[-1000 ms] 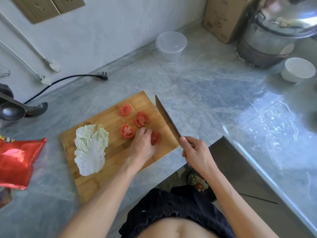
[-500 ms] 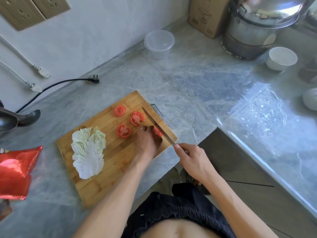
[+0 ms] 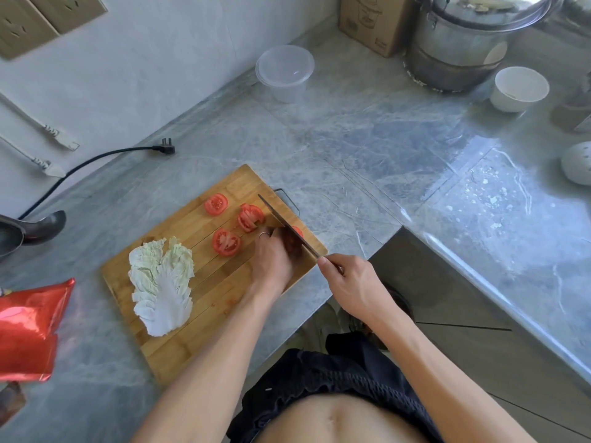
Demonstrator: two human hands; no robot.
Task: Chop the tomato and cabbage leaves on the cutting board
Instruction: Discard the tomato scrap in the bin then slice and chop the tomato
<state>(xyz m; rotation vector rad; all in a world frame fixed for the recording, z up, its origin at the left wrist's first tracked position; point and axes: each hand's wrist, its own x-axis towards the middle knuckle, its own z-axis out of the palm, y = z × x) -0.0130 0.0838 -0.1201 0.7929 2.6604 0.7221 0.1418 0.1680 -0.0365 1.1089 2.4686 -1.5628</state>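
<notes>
— Listing items round the work first?

— Proceeding. Clear lidded plastic tub (image 3: pixel 284 72), far side of countertop (image 3: pixel 351 148), near wall. Cardboard box (image 3: pixel 371 24) behind, touching wall corner. Large steel pot (image 3: pixel 460 49) just beside box; white bowl (image 3: pixel 520 88) in front of pot. Rounded white object (image 3: pixel 577 163) at right edge, partly cut off, kind not determinable. Black plug and cord (image 3: pixel 166 149) loose on counter, well apart from board. Ladle (image 3: pixel 44 226) at left edge. Red foil bag (image 3: pixel 28 334) lower left, near board corner.

— Anything obstructing?

— Left hand (image 3: pixel 271 260) covering most of tomato piece (image 3: pixel 298 231); only a red sliver visible past knife blade (image 3: pixel 287 226). Fingers curled down on that piece, ring on one finger. Right hand (image 3: pixel 353 284) wrapped round knife handle, forefinger extended along spine. Blade slanting across right corner of cutting board (image 3: pixel 179 346), edge on tomato piece.

— Task items?

— Three cut tomato slices (image 3: pixel 226 242) on far half of board, apart from each other. Cabbage leaf (image 3: pixel 163 282) flat on left half, whole.

— Surface and room?

— Grey veined stone counter, L-shaped, glossy at right. Pale wall, beige sockets (image 3: pixel 48 17) upper left, two white cords (image 3: pixel 48 132) hanging.
</notes>
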